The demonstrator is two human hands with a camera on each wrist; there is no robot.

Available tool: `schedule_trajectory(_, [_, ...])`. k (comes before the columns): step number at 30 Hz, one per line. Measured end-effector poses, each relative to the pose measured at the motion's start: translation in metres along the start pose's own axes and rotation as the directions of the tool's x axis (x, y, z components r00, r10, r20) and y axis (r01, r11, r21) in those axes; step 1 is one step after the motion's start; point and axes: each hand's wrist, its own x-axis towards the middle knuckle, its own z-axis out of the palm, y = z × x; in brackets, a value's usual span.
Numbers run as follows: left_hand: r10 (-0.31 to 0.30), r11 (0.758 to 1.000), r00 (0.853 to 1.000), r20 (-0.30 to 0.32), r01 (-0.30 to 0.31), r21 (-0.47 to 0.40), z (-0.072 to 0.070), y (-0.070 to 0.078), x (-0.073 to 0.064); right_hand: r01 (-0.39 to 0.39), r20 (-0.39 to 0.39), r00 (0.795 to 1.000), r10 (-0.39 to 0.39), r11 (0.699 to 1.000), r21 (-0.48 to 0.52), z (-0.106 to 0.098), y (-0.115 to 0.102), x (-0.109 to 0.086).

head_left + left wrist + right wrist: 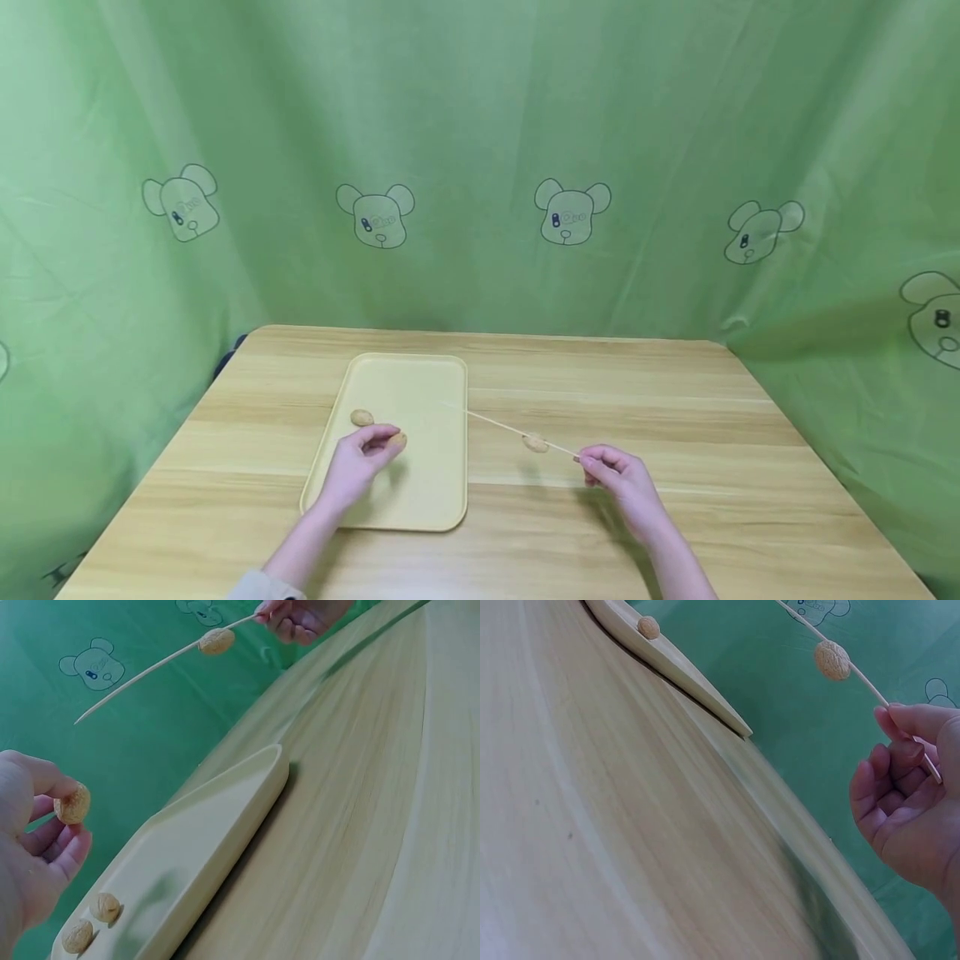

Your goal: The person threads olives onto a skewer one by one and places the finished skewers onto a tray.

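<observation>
"Wooden skewer (870, 685): how is it gripped?"

"Right hand (913, 791) pinches it near one end, thumb tight to finger; a wrinkled tan ball (832, 660) is threaded along it."

"And the left hand (355, 465)?"

"Parted just enough to pinch a second ball (73, 804) above the tray (431, 475), where two more balls (105, 907) lie. In the head view, the skewer's tip blurs."

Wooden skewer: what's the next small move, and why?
Probably bring the pinched tan ball to the bare tip of the wooden skewer: the left hand holds that ball apart from the tip, while the right hand grips the skewer near its other end, behind a threaded ball.
</observation>
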Motion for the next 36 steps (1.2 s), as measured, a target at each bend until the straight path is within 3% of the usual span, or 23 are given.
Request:
schedule_trajectory(7, [-0.013, 1.000, 1.000, -0.007, 0.013, 0.005, 0.0021, 0.0001, -0.0001, 0.025, 0.042, 0.999, -0.025, 1.000, 0.002, 0.0022, -0.0007, 0.0005])
schedule_trajectory(14, [0.047, 0.998, 0.999, 0.026, -0.047, -0.029, 0.0055, -0.0011, -0.0006, 0.045, 0.106, 0.994, -0.039, 0.998, -0.052, 0.0069, 0.0010, -0.0002])
schedule_trajectory(25, [0.002, 0.999, 0.999, 0.044, 0.000, -0.042, 0.0059, 0.0021, -0.0007, 0.002, 0.114, 0.993, 0.009, 0.996, -0.094, 0.0050, 0.0017, -0.0030])
schedule_trajectory(31, [0.019, 0.999, 0.999, 0.047, -0.017, -0.040, 0.0064, -0.0006, -0.0009, -0.026, 0.110, 0.993, 0.037, 0.995, -0.099, 0.0030, 0.0025, -0.0050])
schedule_trajectory(36, [0.020, 0.998, 0.997, 0.068, -0.016, -0.067, 0.0054, -0.0003, -0.0006, 0.008, 0.128, 0.992, 0.007, 0.994, -0.111, 0.0025, 0.0022, -0.0054])
